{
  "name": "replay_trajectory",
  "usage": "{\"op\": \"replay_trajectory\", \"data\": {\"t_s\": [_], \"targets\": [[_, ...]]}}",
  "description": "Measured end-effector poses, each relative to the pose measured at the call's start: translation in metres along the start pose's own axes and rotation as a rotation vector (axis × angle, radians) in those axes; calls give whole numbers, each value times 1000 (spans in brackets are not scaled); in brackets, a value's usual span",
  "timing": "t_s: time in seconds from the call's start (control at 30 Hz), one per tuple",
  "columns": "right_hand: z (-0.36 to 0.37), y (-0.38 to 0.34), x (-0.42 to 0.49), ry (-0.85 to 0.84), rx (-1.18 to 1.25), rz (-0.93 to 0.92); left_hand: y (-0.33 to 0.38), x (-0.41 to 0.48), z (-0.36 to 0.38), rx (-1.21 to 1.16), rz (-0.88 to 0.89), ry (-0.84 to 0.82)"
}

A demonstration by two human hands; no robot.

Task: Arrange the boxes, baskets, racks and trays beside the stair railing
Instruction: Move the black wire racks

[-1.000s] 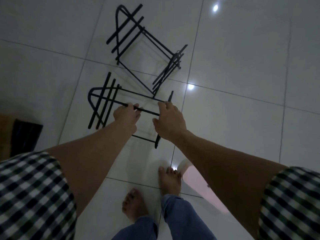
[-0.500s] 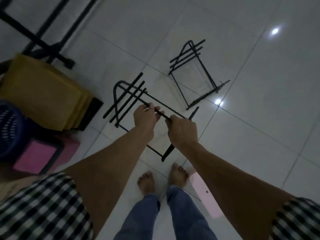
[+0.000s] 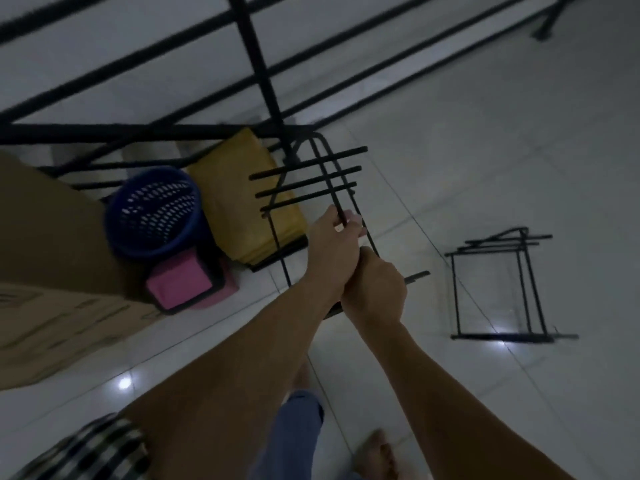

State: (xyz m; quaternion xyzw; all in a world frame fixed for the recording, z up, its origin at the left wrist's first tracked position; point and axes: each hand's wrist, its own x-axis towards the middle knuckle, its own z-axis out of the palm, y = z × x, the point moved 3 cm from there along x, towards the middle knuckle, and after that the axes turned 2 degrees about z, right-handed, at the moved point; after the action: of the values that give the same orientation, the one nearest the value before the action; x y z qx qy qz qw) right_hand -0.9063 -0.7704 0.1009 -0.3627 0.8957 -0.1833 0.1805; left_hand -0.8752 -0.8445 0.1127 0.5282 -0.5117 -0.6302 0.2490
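left hand (image 3: 332,244): fingers curled round rack (image 3: 308,163) bar | right hand (image 3: 375,289): gripping same bar, just behind | rack: at railing (image 3: 258,64) post, beside yellow box (image 3: 242,188) | second rack (image 3: 502,337): on floor (image 3: 485,133), well apart

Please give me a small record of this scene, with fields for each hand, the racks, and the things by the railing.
left hand: grips a wire of the held rack
right hand: grips the same rack, nearer the body
held rack: close to the stair railing
second rack: on the floor, apart, at right
by the railing: blue basket, pink box, cardboard box
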Motion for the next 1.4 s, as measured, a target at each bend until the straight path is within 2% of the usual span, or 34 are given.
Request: {"op": "replay_trajectory", "data": {"t_s": [0.2, 0.37, 0.5, 0.7, 0.9, 1.1, 1.3, 1.4], "targets": [[42, -78, 59, 96, 41, -186, 22, 74, -70, -66, 5, 75], [82, -149, 103, 44, 7, -187, 36, 138, -132, -60, -50, 144], [108, -195, 134, 58, 24, -166, 47, 186, -174, 10, 13, 126], [138, -247, 173, 25, 5, -237, 60, 238, -219, 94, 69, 130], [175, -274, 204, -104, -72, -255, 46, 274, -242, 261, 14, 84], [205, -262, 218, -206, -121, -266, 26, 292, -244, 392, -47, 15], [206, -262, 222, -219, -140, -324, 16, 293, -242, 366, -42, 100], [203, -257, 220, -229, -128, -337, 5, 289, -241, 373, -97, 121]]}}
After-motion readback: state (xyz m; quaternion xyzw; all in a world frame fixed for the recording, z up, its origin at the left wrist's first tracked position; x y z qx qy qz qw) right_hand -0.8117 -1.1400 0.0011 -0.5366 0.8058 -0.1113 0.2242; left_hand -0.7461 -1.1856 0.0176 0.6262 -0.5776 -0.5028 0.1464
